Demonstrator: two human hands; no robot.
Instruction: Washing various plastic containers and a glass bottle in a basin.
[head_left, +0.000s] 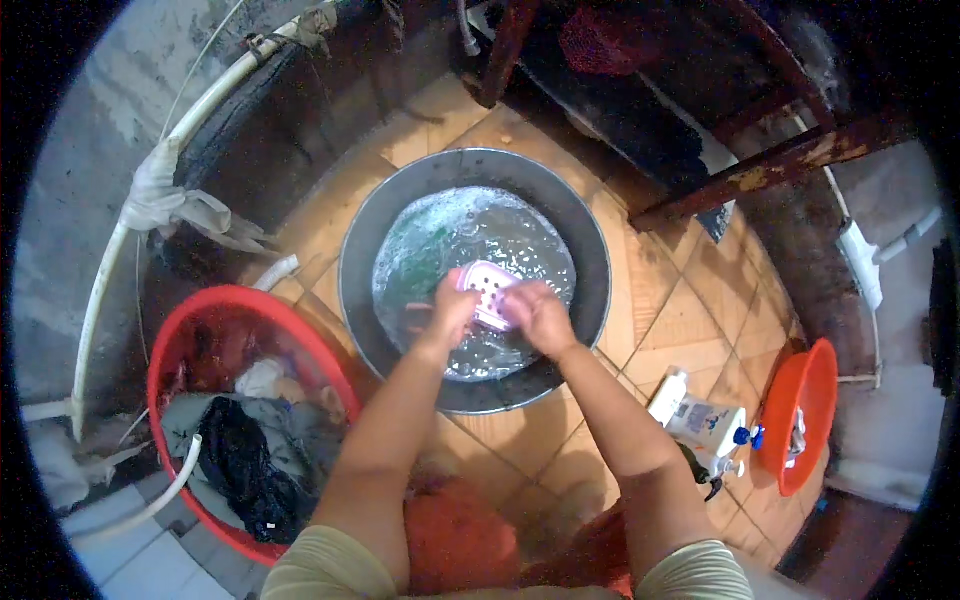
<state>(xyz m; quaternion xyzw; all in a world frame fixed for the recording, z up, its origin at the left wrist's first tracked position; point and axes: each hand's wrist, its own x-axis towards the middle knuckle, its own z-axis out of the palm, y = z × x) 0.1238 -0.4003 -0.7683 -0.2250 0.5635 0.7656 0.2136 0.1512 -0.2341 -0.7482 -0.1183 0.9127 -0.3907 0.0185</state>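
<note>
Over a round grey metal tub (480, 171) of sudsy water (517, 225), I hold a pink-and-white perforated plastic dish (489, 294), which looks like a soap dish. My left hand (454, 309) grips its left edge, thumb on the upper face. At the right end my right hand (541, 319) has its fingers curled over the dish; they are slightly blurred. Something green (412, 247) shows dimly under the foam at the left of the tub. A reddish piece (418, 309) shows just left of my left hand, too unclear to name.
A red basin (225, 296) with dark and grey cloth stands at left, a white hose (176, 484) against it. At right are white plastic bottles (705, 424) and a tilted orange basin (821, 420). A wooden frame (765, 176) rises beyond the tub.
</note>
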